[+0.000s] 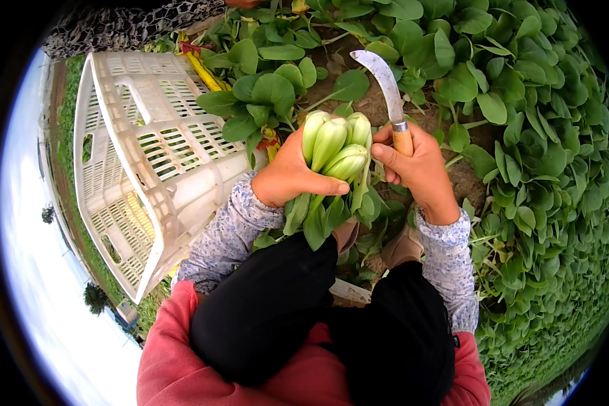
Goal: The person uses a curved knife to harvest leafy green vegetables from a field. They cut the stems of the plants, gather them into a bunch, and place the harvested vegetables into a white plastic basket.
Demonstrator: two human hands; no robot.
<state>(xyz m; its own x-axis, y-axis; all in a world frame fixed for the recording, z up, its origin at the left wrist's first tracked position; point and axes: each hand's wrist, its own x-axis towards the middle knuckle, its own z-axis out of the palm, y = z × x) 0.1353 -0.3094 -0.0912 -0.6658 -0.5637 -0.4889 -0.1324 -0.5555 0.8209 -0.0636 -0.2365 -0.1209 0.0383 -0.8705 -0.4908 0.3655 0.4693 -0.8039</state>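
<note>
My left hand (294, 175) is closed around a bunch of several green bok choy heads (332, 139). Their pale cut bases face up and their leaves hang down over my knee. In my right hand (418, 165) is a sickle knife, its wooden handle (402, 143) gripped in the fingers and its curved steel blade (385, 81) pointing up and away from me. The thumb and fingertips of that hand are close to the right side of the bunch, by a loose pale stalk (364, 177); whether they pinch it I cannot tell.
A white slatted plastic crate (182, 195) stands at the left, with yellow strips (205, 71) beside it. Dense growing bok choy (528, 177) covers the right side and continues ahead. Bare soil (426, 122) shows between plants. Dark netting (127, 25) lies at the upper left.
</note>
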